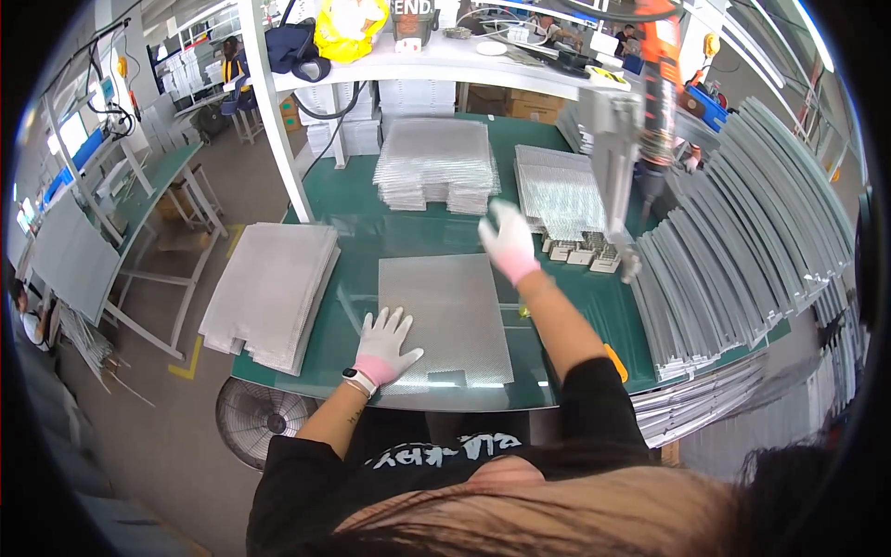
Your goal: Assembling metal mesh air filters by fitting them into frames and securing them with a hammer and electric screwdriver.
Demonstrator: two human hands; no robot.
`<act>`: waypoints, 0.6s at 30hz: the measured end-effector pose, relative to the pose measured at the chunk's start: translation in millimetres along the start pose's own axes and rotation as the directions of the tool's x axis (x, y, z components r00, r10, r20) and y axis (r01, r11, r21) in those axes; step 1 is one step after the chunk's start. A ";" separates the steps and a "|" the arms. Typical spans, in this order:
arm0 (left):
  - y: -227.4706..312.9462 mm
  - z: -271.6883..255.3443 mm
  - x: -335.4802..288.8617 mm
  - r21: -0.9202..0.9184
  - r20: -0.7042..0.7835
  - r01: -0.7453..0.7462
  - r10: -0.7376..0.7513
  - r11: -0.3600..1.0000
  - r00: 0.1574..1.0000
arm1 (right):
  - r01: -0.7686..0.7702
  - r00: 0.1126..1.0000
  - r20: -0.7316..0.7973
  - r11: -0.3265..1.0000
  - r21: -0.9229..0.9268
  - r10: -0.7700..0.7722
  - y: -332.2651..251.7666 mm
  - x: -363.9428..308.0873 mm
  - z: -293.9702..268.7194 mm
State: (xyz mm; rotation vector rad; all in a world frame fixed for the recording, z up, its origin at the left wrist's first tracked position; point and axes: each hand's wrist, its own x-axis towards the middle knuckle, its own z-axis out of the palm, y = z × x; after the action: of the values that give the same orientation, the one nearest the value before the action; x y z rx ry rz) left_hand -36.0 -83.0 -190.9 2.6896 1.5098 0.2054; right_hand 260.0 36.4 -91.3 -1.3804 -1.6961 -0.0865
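We have a clear lane on the green surface (348, 269) between the left stack of pale sheets (269, 288) and the flat mesh sheet (450, 316). Ahead, only a narrow gap parts the far stack (436, 158) from the right-hand stack (557, 186); our right hand (510, 243) fills its near mouth. The hanging orange-and-black tool (659, 102) and grey metal fixture (608, 153) block the far right, and racked grey strips (733, 251) wall off the right side.

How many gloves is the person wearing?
2: one on the left hand, resting on the mesh sheet; one on the right hand, near a mesh stack.
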 end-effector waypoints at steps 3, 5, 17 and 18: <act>5.2 -7.1 14.6 -0.014 0.005 -0.066 0.066 0.998 0.998 | -0.265 0.960 -0.158 0.938 -0.226 0.233 66.3 73.6 23.5; 2.9 -7.5 10.1 -0.028 0.003 -0.043 0.043 0.999 0.999 | -0.497 0.852 0.021 0.821 -0.280 0.523 49.4 110.4 33.5; -1.9 -6.1 3.2 -0.060 -0.024 -0.016 0.015 0.998 1.000 | -0.014 0.975 -0.193 0.903 0.429 0.107 -17.2 173.9 15.5; -2.0 -6.8 3.3 -0.069 -0.030 -0.026 0.024 0.997 0.999 | 0.024 0.967 -0.198 0.713 0.701 0.162 -15.2 173.7 14.3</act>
State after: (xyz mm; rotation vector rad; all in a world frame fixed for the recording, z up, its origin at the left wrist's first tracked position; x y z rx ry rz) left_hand -37.0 -79.3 -184.1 2.6640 1.4492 0.2937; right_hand 247.8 167.3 24.1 -0.8018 -1.2543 0.3884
